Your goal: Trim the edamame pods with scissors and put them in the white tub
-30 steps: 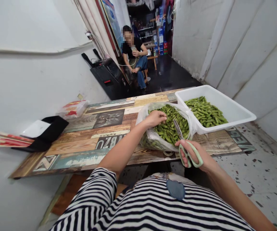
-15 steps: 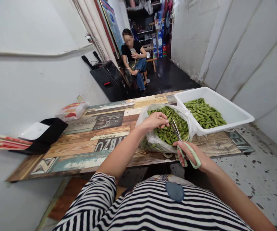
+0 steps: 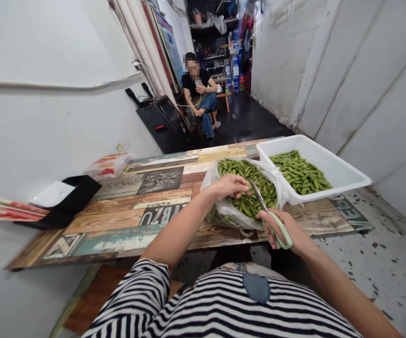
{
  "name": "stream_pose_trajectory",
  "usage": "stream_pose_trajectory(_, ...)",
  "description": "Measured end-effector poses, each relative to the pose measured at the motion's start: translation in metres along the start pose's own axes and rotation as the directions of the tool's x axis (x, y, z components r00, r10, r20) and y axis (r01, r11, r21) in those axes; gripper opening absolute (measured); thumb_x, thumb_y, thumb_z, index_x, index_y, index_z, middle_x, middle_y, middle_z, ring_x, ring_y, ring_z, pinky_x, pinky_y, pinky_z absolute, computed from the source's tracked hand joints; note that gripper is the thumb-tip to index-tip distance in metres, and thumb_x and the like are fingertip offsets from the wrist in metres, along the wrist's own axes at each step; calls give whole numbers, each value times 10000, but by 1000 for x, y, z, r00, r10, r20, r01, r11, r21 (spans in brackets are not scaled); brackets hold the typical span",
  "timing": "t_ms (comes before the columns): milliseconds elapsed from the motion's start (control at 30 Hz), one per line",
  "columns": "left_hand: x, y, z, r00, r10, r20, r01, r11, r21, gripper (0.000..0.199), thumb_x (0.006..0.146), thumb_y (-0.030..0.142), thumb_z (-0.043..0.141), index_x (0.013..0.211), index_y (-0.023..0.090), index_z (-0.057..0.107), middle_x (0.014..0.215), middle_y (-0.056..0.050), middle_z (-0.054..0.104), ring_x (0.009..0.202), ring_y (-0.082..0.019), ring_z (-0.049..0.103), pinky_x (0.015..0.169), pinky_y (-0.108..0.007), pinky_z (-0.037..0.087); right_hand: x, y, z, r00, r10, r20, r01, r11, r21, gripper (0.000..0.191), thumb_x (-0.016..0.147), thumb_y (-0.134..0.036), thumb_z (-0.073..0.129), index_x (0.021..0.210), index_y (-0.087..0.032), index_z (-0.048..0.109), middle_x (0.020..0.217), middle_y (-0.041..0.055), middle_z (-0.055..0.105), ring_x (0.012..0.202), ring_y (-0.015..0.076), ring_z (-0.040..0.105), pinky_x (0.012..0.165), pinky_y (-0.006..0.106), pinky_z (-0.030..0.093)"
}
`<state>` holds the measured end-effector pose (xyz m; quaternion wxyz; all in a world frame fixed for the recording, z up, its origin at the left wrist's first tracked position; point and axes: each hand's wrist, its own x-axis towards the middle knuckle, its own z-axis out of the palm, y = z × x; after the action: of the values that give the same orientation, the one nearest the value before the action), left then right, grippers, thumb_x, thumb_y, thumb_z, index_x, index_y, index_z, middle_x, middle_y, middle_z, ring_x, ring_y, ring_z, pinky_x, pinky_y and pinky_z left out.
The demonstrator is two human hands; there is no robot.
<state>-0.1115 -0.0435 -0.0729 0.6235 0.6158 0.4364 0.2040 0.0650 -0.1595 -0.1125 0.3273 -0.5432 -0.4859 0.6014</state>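
A clear plastic bag (image 3: 208, 178) full of green bean pods (image 3: 247, 173) lies open on the table. Over its middle, my left hand (image 3: 230, 186) is pinched; whatever is between the fingertips is too small to make out. My right hand (image 3: 282, 227) grips green-handled scissors (image 3: 281, 232) at the bag's near right edge. The blades point up and left, look closed, and end close to my left fingertips. Touching the bag's right side is a white tray (image 3: 347, 177) with more pods (image 3: 301, 172) in its left part.
The patterned wooden table (image 3: 118, 213) carries a black holder (image 3: 64, 202) with chopsticks and a red-and-white package (image 3: 107, 165) on the left. Beyond it, a seated person (image 3: 199, 94) holds a phone. White walls flank both sides.
The scissor blades, apart before, have come together, and the fingers of my right hand have closed up. The whole view has shifted slightly, with things sitting a little lower.
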Motion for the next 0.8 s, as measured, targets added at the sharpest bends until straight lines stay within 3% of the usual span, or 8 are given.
stream_pose_trajectory(133, 5, -1, 1, 987, 60, -149, -79, 990, -120, 240, 657, 219, 722, 825, 99, 601, 532, 59, 488, 425, -10, 355, 431, -166, 227, -6, -7, 1, 1000, 7, 28, -12, 984, 176, 402, 805, -596, 491, 875, -200, 490, 512, -70, 492, 373, 91, 476, 353, 208, 425)
stream_pose_trajectory(267, 7, 1, 4, 998, 42, -51, -56, 945, -323, 185, 676, 170, 688, 776, 93, 553, 584, 16, 548, 401, 2, 340, 414, -161, 185, -8, -9, 1, 998, 29, 53, -40, 973, 225, 437, 804, -612, 480, 934, -194, 489, 518, -63, 501, 396, 103, 484, 379, 225, 438)
stream_pose_trajectory(367, 5, 3, 7, 999, 31, -42, -43, 943, -329, 153, 676, 149, 671, 750, 89, 551, 692, -52, 639, 403, 7, 365, 409, -160, 189, -8, -8, 1, 998, 12, 57, -23, 978, 208, 448, 799, -618, 484, 940, -193, 491, 528, -64, 503, 390, 99, 476, 374, 223, 432)
stream_pose_trajectory(533, 0, 5, 16, 999, 44, 20, -37, 967, -252, 153, 683, 198, 681, 732, 76, 604, 704, -53, 659, 390, 8, 366, 397, -168, 170, -7, -12, 5, 999, 1, 38, -7, 986, 168, 441, 799, -613, 482, 908, -187, 493, 507, -70, 494, 368, 90, 475, 355, 207, 429)
stream_pose_trajectory(667, -1, 5, 16, 999, 40, 14, -35, 969, -246, 127, 699, 177, 663, 737, 78, 592, 688, -59, 657, 385, 6, 362, 395, -161, 178, -3, -11, 6, 999, 25, -28, -22, 995, 97, 403, 801, -583, 499, 849, -183, 508, 458, -84, 448, 304, 76, 420, 284, 189, 380)
stream_pose_trajectory(800, 4, 9, 6, 998, -46, -35, 29, 923, -384, 157, 701, 108, 614, 848, 113, 558, 683, -38, 632, 439, -21, 434, 421, -141, 263, -2, -5, 0, 997, 35, -65, -28, 995, 100, 398, 778, -572, 546, 851, -182, 525, 462, -84, 448, 299, 74, 413, 267, 190, 376)
